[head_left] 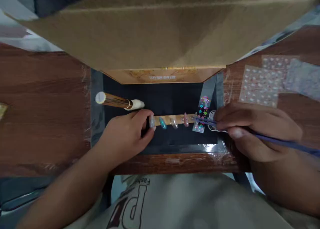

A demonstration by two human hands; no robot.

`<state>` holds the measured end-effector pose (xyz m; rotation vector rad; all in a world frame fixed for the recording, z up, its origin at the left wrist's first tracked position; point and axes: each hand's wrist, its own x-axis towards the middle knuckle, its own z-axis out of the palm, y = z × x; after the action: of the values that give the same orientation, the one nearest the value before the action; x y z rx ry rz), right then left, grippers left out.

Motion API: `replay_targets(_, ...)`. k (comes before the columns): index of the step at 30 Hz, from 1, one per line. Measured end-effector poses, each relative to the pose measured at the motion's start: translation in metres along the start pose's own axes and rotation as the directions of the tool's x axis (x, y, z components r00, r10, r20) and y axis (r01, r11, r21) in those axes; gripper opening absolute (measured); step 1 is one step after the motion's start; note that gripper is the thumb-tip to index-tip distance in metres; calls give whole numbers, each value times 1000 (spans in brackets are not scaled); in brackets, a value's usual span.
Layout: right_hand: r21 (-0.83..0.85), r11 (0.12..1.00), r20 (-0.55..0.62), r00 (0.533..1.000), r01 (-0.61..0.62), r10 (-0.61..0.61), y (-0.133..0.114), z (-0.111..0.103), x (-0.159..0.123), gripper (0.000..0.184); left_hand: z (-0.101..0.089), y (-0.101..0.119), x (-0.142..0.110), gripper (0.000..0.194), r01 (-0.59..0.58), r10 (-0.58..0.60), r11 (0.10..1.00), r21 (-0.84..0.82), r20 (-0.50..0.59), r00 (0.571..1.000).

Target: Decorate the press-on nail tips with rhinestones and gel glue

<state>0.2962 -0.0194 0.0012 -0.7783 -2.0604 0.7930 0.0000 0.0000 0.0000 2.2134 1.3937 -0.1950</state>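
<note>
My left hand [128, 130] pinches the left end of a narrow tan strip [168, 120] that carries several false nails. Among them are a teal nail [162, 123], a clear glittery nail [174, 122] and a pink nail [186, 120]. In my right hand [257, 129] is a pair of purple tweezers [282, 141], its tips over the strip's right end. Beneath the tips lies a clear sticker strip [198, 129] with colourful flower decorations. Whether the tips grip anything is too small to tell. A silvery round item [212, 117] sits partly hidden by my right fingers.
A large cardboard box [160, 38] stands at the back over the black mat [155, 95]. Left on the mat lies a bottle with a gold cap [116, 101] and white base. Patterned sticker sheets [260, 85] rest on the wooden table [45, 115] at right.
</note>
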Motion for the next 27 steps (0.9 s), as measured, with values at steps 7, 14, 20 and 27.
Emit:
replay_targets(7, -12, 1000, 17, 1000, 0, 0, 1, -3, 2, 18, 3, -1, -3, 22, -21, 21, 1000, -20, -24, 1000)
replay_targets(14, -24, 999, -4, 999, -42, 42, -5, -2, -1, 19, 3, -3, -2, 24, -41, 40, 999, -26, -45, 998)
replay_targets(20, -18, 999, 18, 999, -29, 29, -4, -3, 2, 19, 5, -5, -4, 24, -61, 60, 998, -13, -68, 996)
replay_targets(27, -50, 999, 33, 999, -11, 13, -2, -2, 4, 18, 4, -3, -4, 25, -57, 57, 998, 2, -66, 996)
